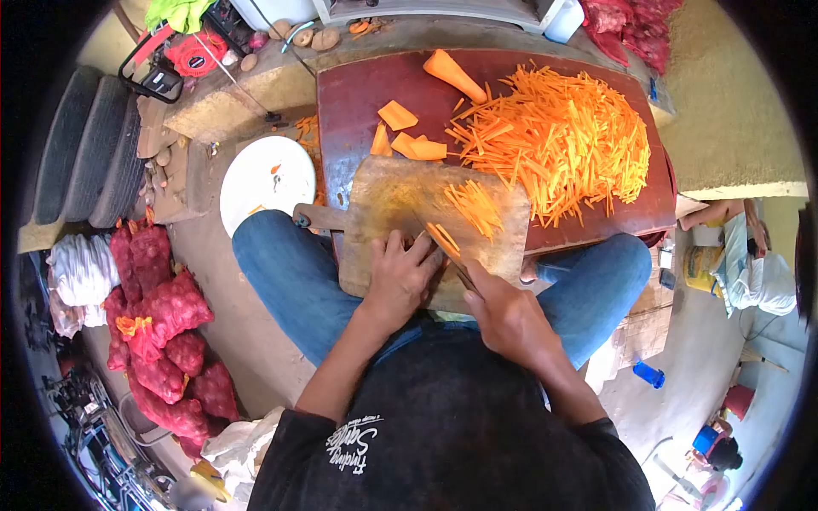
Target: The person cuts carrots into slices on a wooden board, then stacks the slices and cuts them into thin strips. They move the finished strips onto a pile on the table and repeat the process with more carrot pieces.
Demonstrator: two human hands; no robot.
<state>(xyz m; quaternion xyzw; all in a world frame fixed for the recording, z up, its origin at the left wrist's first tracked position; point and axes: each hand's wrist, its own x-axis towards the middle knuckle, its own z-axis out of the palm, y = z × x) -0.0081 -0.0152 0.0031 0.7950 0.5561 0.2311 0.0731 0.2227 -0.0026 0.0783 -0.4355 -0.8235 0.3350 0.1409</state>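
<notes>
My right hand (511, 315) is closed around the handle of a knife (464, 274), its blade angled over the wooden cutting board (366, 183). A few carrot strips (443, 238) lie along the blade. Fingers bent, my left hand (399, 277) presses down on the board beside the blade; whatever is under its fingertips is hidden. Farther right on the board sits a small heap of cut carrot sticks (475, 209). Beyond the board, on the dark red table (349, 85), are carrot slabs (419, 148), a whole peeled carrot (456, 75) and a large pile of carrot strips (562, 140).
A white round lid or basin (243, 183) is left of the table, by my knee. Red mesh sacks (166, 307) line the left floor, below stacked tires (68, 153). Other people are at the right, one with a bent arm (754, 226) showing. A blue object (648, 374) lies on the floor.
</notes>
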